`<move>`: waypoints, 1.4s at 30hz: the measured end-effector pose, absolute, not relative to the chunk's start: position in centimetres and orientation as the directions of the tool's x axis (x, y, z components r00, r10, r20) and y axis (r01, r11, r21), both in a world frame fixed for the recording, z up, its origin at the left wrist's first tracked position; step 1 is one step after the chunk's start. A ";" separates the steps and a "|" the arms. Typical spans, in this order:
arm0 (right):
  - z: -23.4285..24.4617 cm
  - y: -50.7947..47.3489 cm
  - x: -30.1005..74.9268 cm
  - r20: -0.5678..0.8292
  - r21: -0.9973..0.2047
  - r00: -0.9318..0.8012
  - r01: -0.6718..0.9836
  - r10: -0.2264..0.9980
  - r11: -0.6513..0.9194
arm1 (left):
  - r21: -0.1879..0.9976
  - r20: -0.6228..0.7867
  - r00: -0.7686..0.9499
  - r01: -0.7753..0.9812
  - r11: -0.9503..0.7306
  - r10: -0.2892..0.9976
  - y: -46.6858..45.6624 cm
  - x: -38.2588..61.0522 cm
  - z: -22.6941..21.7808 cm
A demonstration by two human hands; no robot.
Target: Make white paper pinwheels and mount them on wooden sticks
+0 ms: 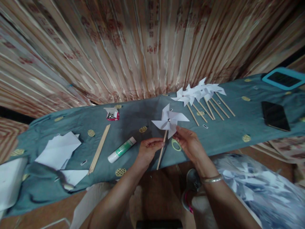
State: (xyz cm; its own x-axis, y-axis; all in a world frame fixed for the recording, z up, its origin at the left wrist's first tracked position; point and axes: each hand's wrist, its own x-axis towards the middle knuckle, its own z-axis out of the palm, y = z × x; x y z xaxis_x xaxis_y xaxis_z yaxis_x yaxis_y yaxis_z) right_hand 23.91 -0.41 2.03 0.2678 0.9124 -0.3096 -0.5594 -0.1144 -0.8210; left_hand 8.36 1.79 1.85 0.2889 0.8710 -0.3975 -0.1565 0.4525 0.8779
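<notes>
A white paper pinwheel [175, 117] with a silver pin at its centre faces me over the table's front edge. My left hand [150, 150] is closed in a pinch around its wooden stick [160, 156], below the paper. At the lower right blade, my right hand [189, 143] has its thumb and fingers together on the paper's edge. Under that hand lies a pale green ring [176, 145], partly covered, its kind unclear. A glue stick [122, 150] with a green label rests left of my left hand.
Finished pinwheels [202, 92] lie in an overlapping row at the back. Leftward are loose wooden sticks [99, 149], a small red box of pins [111, 114] and white paper sheets [59, 149]. A phone [275, 116] and blue-framed tablet [284, 78] lie right; a filled plastic bag [259, 187] stands below.
</notes>
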 end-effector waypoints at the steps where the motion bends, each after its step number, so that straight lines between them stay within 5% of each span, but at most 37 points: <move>1: 2.0 -0.4 23.9 -0.311 -0.818 0.266 -0.563 0.912 -0.115 | 0.880 -0.394 0.291 -0.153 0.449 0.872 1.8 8.4 1.9; 25: 2.5 -0.1 23.5 -0.367 -0.783 0.250 -0.603 0.896 -0.152 | 0.880 -0.395 0.295 -0.150 0.450 0.870 1.7 8.5 1.7; 42: 4.1 0.4 24.9 -0.244 -0.792 0.139 -0.600 0.960 -0.115 | 0.865 -0.432 0.393 -0.073 0.496 0.812 1.4 8.2 2.5</move>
State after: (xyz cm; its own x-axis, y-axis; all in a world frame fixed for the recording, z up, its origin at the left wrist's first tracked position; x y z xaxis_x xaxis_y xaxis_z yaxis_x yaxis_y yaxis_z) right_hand 24.86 0.45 4.12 0.1388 0.9598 -0.2440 -0.5998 -0.1146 -0.7919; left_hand 8.16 1.39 2.46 0.3927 0.8119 -0.4319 -0.0732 0.4957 0.8654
